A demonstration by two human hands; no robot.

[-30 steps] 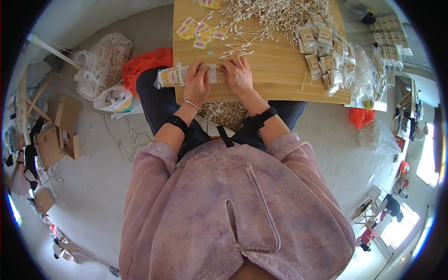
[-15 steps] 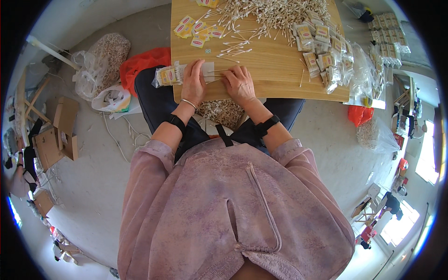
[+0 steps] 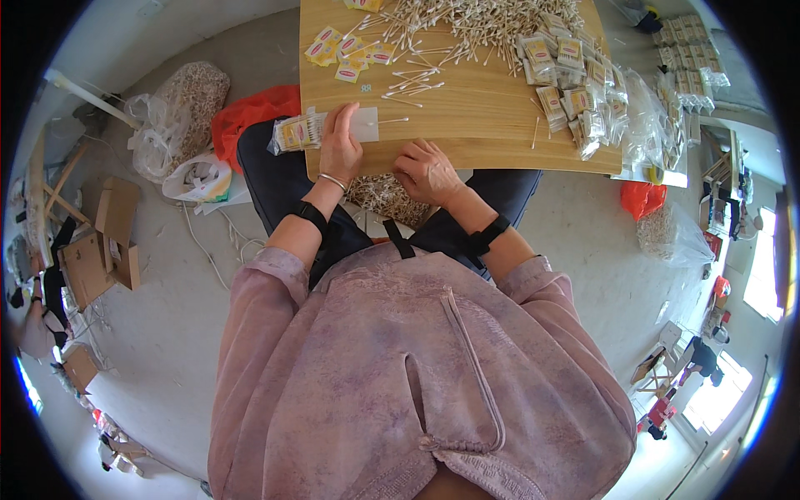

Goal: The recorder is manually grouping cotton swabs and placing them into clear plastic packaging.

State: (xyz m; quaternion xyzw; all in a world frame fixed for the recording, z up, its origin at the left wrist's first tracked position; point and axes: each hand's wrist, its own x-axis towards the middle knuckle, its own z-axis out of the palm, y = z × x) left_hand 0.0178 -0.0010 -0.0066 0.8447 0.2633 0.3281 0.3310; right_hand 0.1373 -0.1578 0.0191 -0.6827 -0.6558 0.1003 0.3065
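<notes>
Bare left hand [image 3: 340, 143]: laid, fingers extended, across right end of clear-plastic, yellow-labelled swab packet [image 3: 292, 135], grip cannot be told | bare right hand [image 3: 427, 172]: curled, contents hidden | packet: placed across brown wood-grain tabletop [image 3: 492, 125], left edge overhung

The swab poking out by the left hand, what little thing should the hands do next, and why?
Maybe the right hand could nudge the swab left, toward the packet: the swab's end pokes out past the clear plastic, and that hand is nearby but not touching it.
</notes>
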